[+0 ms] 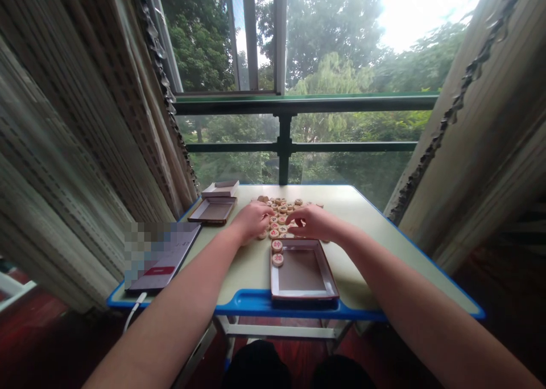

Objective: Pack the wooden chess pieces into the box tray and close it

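Note:
Round wooden Chinese chess pieces (282, 209) lie in a loose heap on the table, marked with red or dark characters. My left hand (251, 221) is at the heap's left side, fingers bent and reaching over the pieces; no held piece shows. From the right, my right hand (314, 222) arches over the heap with thumb and forefinger apart. Just in front stands an open shallow box (327, 267). Two red-marked pieces sit along its left wall: an upper piece (277, 246) and a lower piece (277, 260). My hands hide part of the heap.
The pale table (362, 252) has a blue edge. At its back left lie an open box tray (212, 210) and a paler tray (220, 188). A dark flat laptop-like object (170, 264), partly pixelated, and a white cable (135, 309) are at the left. Curtains flank the window.

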The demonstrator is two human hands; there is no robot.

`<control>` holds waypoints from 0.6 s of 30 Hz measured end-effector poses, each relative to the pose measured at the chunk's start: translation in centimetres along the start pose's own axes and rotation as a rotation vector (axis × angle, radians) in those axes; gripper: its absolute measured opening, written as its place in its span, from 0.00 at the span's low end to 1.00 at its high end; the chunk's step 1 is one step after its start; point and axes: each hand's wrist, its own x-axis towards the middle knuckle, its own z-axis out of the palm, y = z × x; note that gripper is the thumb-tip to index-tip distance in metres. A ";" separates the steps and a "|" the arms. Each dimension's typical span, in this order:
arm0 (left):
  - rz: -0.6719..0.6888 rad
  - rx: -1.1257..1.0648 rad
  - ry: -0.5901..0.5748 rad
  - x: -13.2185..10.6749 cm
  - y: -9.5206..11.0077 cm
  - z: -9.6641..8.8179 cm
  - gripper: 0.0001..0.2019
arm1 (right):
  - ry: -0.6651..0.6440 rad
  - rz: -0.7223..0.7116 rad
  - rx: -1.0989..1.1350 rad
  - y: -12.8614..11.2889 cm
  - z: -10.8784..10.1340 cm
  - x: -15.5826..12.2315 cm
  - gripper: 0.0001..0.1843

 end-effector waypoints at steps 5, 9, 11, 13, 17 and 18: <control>0.001 -0.002 -0.014 0.0 -0.3 0.1 0.13 | -0.041 -0.206 0.091 -1.4 0.6 -0.2 0.10; -0.007 -0.017 -0.029 0.0 -0.4 0.3 0.13 | 0.075 0.159 -0.151 0.8 -0.2 0.3 0.14; 0.015 -0.033 -0.062 -0.1 -0.3 0.4 0.12 | 0.074 0.386 -0.284 2.4 -0.9 0.4 0.15; 0.035 -0.045 -0.095 -0.1 -0.1 0.4 0.12 | -0.017 0.543 -0.334 3.7 -1.6 0.2 0.14; 0.031 -0.048 -0.117 -0.2 0.1 0.5 0.11 | -0.149 0.664 -0.304 4.6 -2.4 -0.2 0.13; 0.026 -0.054 -0.122 -0.2 0.1 0.5 0.11 | -0.158 0.663 -0.288 4.6 -2.5 -0.2 0.12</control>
